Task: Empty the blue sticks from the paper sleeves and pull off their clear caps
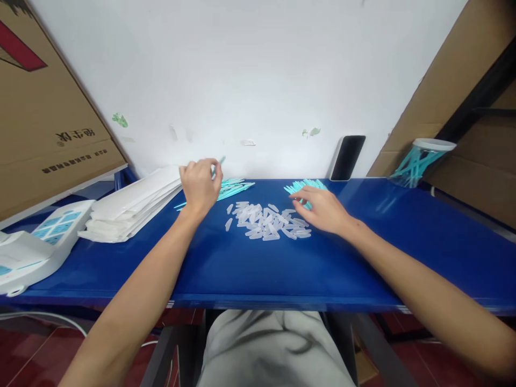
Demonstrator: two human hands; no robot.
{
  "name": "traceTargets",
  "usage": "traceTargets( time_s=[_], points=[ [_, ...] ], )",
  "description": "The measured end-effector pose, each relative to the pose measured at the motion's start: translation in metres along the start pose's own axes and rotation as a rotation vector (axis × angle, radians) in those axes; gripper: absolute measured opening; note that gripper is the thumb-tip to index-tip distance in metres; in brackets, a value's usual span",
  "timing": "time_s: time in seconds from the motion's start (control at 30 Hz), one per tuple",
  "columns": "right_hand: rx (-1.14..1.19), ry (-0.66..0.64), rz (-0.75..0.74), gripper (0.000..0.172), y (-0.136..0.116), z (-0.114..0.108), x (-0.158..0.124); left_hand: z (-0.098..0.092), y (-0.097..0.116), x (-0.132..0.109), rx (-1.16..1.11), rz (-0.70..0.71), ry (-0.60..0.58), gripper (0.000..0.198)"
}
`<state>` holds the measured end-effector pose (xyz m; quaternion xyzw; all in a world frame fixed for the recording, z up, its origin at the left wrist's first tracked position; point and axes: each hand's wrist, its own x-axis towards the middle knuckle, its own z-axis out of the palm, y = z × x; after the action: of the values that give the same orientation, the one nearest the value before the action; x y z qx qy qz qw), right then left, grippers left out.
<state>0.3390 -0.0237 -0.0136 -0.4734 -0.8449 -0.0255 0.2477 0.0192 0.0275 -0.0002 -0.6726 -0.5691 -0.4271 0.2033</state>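
Note:
My left hand (201,185) is raised above the table's left-middle part, fingers pinched on a slim teal stick (218,164). Below and beside it lies a loose pile of similar teal sticks (236,188). My right hand (320,208) hovers at a second teal pile (305,186), thumb and index finger slightly apart; teal shows through the gap. Between the hands, nearer to me, many small frosted translucent plastic pieces (268,220), shaped like narrow caps, lie scattered on the blue tabletop (258,274).
At left, white flat packets (121,207) are stacked beside a white device with blue panels (60,228). A dark phone-like object (349,157) leans on the wall. A clear cup (417,164) holding teal sticks stands far right. Cardboard (52,107) flanks the table.

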Motion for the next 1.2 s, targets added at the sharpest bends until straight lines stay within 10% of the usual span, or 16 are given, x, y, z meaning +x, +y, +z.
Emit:
traceTargets(
  time_s=[0.17,0.33,0.47,0.57,0.73,0.87,1.0,1.2],
  points=[
    [0.187,0.066,-0.063,0.036,-0.034,0.008,-0.006,-0.016,0.019,-0.005,-0.272,0.097,0.255,0.019],
    [0.206,0.181,-0.119,0.067,-0.029,0.007,-0.005,-0.004,0.053,-0.030,-0.520,0.336,0.082,0.008],
    [0.104,0.202,-0.208,0.052,-0.019,0.005,-0.004,-0.006,0.084,-0.048,-0.737,0.289,-0.068,0.007],
    [0.133,0.177,-0.238,0.026,-0.021,0.002,-0.003,-0.009,0.097,-0.051,-0.889,0.166,-0.115,0.009],
    [0.248,-0.051,-0.117,0.034,-0.020,-0.005,0.000,0.006,0.086,-0.035,-1.109,-0.306,-0.199,0.021],
    [0.143,0.036,-0.020,0.036,0.007,-0.003,0.003,0.020,0.051,-0.018,-1.080,-0.641,-0.016,0.016],
    [-0.067,0.166,0.132,0.036,0.042,-0.002,0.006,0.023,0.014,-0.015,-0.678,-0.321,-0.035,0.025],
    [-0.310,0.171,0.364,0.035,0.061,-0.015,0.007,0.031,0.011,-0.030,-0.158,0.135,-0.430,0.031]
  ],
)
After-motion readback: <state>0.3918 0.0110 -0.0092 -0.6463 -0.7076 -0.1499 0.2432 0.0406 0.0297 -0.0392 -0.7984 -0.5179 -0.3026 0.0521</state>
